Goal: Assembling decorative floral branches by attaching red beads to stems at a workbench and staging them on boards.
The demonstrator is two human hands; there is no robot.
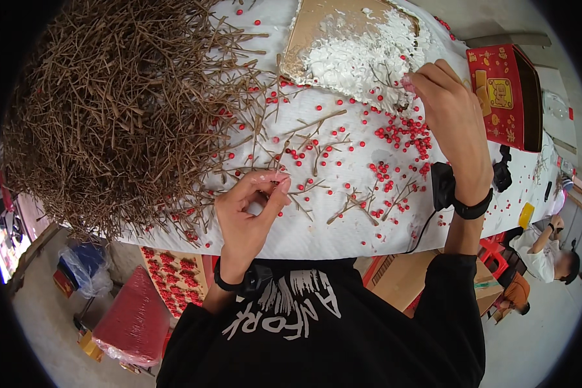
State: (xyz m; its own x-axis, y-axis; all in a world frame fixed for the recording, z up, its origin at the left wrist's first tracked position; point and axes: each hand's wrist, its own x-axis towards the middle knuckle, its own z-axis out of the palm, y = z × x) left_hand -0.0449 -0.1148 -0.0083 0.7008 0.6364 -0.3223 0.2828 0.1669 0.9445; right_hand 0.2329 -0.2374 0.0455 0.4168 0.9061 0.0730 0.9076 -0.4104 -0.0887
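My left hand (244, 210) is closed in a pinch near the table's front edge, thumb against forefinger, with whitish smears on the fingertips. What it pinches, if anything, is too small to make out; loose twigs lie around it. Farther right, my right hand (451, 107) reaches over a cardboard sheet (313, 29) coated with thick white paste (349, 61). Its fingertips are pinched together on a thin forked twig (387, 76), whose branches extend left over the paste. Small red berries (404, 137) lie heaped below that hand and scattered between both hands, among several bare brown twigs (315, 121).
A large pile of brown twigs (123, 110) covers the table's left side. A red box (503, 97) stands at the right, near a black device with a cable (442, 184). Below the table are a cardboard box (401, 278) and a board of red berry clusters (174, 278). Other people (542, 249) sit far right.
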